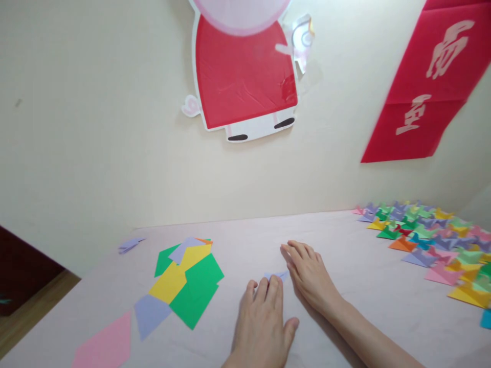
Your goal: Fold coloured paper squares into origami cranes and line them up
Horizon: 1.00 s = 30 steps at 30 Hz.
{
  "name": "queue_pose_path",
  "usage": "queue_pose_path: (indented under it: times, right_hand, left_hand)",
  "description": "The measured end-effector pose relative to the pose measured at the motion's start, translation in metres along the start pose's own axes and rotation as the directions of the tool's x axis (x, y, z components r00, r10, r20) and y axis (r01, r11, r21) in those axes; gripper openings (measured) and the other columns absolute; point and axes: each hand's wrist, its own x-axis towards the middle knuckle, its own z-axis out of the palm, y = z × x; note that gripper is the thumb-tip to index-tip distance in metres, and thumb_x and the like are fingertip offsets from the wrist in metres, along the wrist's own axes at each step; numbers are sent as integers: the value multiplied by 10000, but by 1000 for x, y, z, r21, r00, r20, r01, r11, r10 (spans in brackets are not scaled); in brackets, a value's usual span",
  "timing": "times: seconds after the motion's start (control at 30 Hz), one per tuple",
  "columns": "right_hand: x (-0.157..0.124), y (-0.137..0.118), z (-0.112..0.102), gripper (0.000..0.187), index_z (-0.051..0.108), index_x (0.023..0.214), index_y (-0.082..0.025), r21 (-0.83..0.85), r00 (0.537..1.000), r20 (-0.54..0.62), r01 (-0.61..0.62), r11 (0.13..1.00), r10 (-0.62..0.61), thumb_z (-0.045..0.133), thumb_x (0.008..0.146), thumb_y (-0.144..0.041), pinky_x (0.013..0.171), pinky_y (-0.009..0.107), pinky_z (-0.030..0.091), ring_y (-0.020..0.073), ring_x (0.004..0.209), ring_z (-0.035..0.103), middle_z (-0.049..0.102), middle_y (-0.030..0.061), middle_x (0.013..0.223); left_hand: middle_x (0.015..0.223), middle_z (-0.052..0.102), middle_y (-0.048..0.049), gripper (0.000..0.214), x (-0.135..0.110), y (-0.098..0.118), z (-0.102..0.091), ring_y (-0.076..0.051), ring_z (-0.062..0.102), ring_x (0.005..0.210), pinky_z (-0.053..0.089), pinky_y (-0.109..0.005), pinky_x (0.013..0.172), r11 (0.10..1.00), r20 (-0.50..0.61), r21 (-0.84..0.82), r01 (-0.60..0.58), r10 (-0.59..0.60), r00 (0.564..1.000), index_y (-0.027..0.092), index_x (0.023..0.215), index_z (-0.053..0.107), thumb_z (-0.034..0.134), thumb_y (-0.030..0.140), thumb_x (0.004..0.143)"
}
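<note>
A small folded piece of lavender paper (276,275) lies on the pale pink cloth surface, mostly hidden under my left hand's fingertips. My left hand (264,319) rests on it with fingers stretched forward and thumb spread to the right. Just to the right is my right hand (311,276), palm down, its fingers extended and slightly bent. Its thumb side is beside the paper's pointed right end; whether they touch I cannot tell. Nothing shows in its grasp.
Loose paper sheets in green (195,301), yellow (169,282), lavender (151,314) and pink (105,342) lie at left. Another folded lavender piece (131,245) is farther back. Several rows of colourful folded paper figures (422,240) stand at right. A wall (153,168) rises behind.
</note>
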Motion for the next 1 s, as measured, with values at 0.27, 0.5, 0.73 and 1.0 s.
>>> queue_pose_path:
  times: [0.27, 0.5, 0.73, 1.0]
  right_hand:
    - [1, -13, 2, 435, 538, 1326, -218, -26, 999, 35, 17, 1000, -16, 519, 906, -329, 1000, 463, 393, 300, 1290, 428, 518, 130, 1399]
    - [2, -14, -1, 451, 524, 1363, -283, -63, 995, 93, 31, 998, -25, 519, 912, -291, 1016, 472, 368, 317, 1316, 406, 483, 120, 1442]
    - [1, -13, 0, 424, 549, 1338, -239, -91, 997, 63, 53, 994, -48, 430, 933, -205, 988, 455, 386, 300, 1284, 437, 510, 117, 1423]
    - [0, -26, 1, 448, 532, 1346, -215, 13, 997, 36, 63, 998, -63, 500, 909, -311, 1016, 448, 367, 297, 1288, 428, 527, 113, 1404]
  left_hand:
    - [1452, 455, -118, 660, -2, -2, -1, -332, 456, 1289, 344, -509, 1086, 1000, 37, 10, -9, 9, 999, 112, 1422, 434, 437, 555, 934]
    - [1430, 461, -171, 746, -15, -11, -2, -358, 444, 1306, 377, -511, 1065, 995, 34, 99, -26, 22, 999, 60, 1401, 455, 399, 624, 915]
    - [1402, 503, -163, 709, -22, -18, 13, -349, 479, 1276, 393, -490, 1051, 990, -59, 133, -38, 46, 997, 83, 1372, 506, 426, 612, 908]
    - [1383, 519, -167, 728, -20, -16, 11, -356, 503, 1252, 407, -487, 1035, 990, -53, 132, -38, 45, 998, 68, 1357, 521, 401, 627, 906]
